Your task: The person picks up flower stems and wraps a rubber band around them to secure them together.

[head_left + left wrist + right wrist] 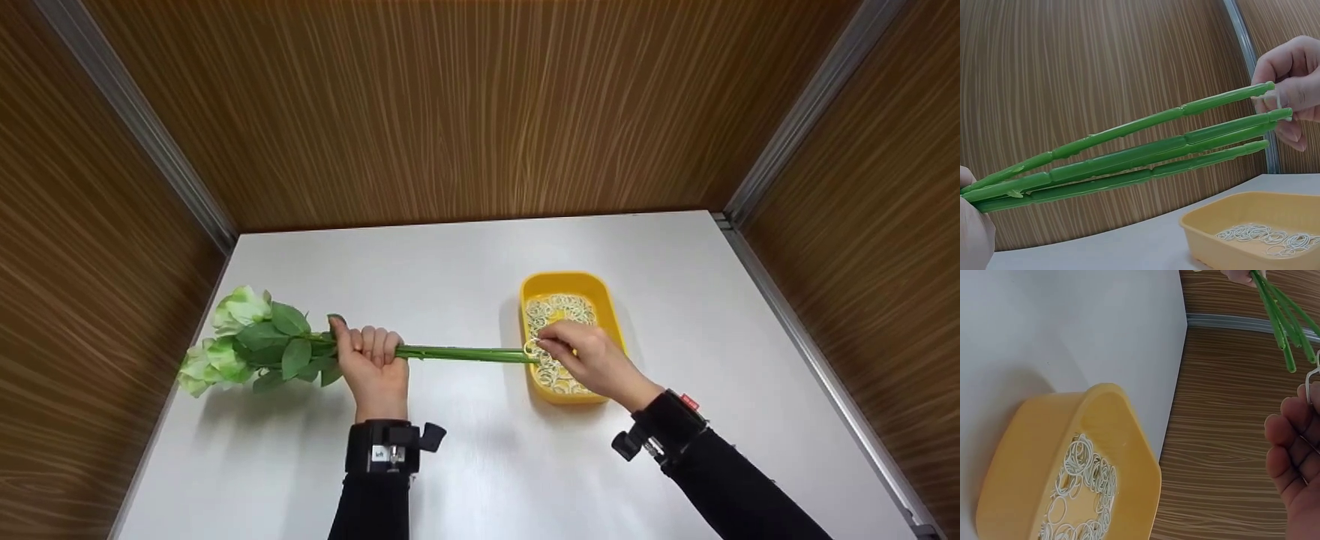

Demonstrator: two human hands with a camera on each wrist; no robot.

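Two hands are at work: one left hand (pixel 373 365) and one right hand (pixel 592 358). There are four green stems (pixel 1129 160) in the bunch, with at least three pale green flower heads (pixel 225 337) at its far end, though the leaves may hide more. One yellow tray (pixel 611 319) stands on the one white table (pixel 450 262), holding a heap of white rubber bands (pixel 1081 486) too many and too tangled to count, and one further rubber band (pixel 1275 100) is at the stem tips.

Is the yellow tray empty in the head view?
No, the yellow tray holds a pile of pale rubber bands.
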